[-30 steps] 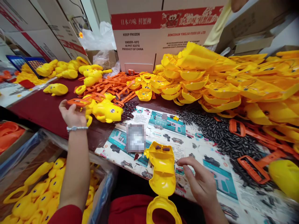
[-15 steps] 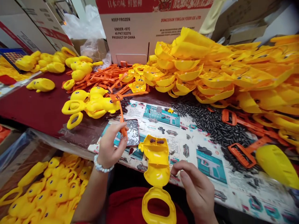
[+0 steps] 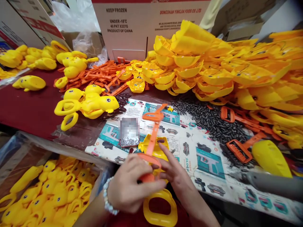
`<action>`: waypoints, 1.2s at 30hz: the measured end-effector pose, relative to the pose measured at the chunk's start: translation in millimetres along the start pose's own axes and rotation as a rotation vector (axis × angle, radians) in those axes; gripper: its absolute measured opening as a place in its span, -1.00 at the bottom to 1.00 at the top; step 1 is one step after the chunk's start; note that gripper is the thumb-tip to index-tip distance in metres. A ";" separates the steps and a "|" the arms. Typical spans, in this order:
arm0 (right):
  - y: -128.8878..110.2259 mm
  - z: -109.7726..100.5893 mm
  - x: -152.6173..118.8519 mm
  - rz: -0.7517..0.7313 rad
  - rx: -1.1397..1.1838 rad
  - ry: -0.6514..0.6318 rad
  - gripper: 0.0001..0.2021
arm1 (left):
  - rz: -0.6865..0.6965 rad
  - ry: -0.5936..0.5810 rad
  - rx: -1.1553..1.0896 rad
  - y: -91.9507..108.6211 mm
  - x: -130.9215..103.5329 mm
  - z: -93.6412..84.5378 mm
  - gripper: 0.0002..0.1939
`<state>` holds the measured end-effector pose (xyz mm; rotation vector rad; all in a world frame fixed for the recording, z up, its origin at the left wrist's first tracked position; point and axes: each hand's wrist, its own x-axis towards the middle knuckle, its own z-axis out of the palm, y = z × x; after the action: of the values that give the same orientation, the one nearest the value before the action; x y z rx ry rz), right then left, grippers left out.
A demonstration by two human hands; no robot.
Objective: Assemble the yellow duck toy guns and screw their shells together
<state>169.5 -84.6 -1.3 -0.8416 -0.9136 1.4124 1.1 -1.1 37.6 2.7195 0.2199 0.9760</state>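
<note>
Both hands are bunched together right at the near edge of the printed paper sheet [image 3: 208,157]. Left hand [image 3: 132,186] is curled closed around the lower end of an orange plastic lever [image 3: 153,138], thumb across the front, and the lever's long arm sticks up and away over the sheet. Right hand [image 3: 176,175] is half open, fingers spread flat on the yellow shell half [image 3: 156,151] to pin it, so it's steadying rather than gripping. That shell lies on the sheet's near edge with its loop handle [image 3: 161,208] hanging off toward the person.

Around that sheet, biggest first: the huge heap of yellow shells [image 3: 213,69] off its far right side, the cardboard box [image 3: 146,28] behind it, the bin of finished yellow toys [image 3: 47,192] down to its left, the orange lever pile [image 3: 101,75] at its far left, and the spread of small black pins [image 3: 208,121] on its right half.

My take on doing this bit well: keep the shell pressed flat so it can't rock, and line the lever's round end up over its seat before pushing. Forcing it in at an angle would probably just flex the thin arm. Can't tell from here if it's actually seated, since the left hand covers that end.
</note>
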 end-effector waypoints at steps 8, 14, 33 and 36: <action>5.4 -2.4 8.9 0.019 -0.127 0.140 -0.54 | -0.051 0.153 -0.126 -11.2 18.6 -20.4 -0.79; -0.7 -2.1 3.4 -0.010 -0.416 0.038 -0.74 | -0.185 0.106 0.185 -36.3 31.1 -6.4 -0.57; -3.2 -25.1 -29.0 -0.151 -1.059 0.337 -0.50 | -0.278 -0.036 0.114 -59.7 13.6 -23.6 -0.41; -4.6 -22.7 -43.1 -0.282 -1.234 0.285 -0.54 | -0.295 -0.158 0.029 -60.7 23.9 14.7 -0.29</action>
<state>193.8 -126.6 -8.0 -1.6635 -1.5993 0.3359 25.2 59.9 24.2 2.6706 0.5887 0.6778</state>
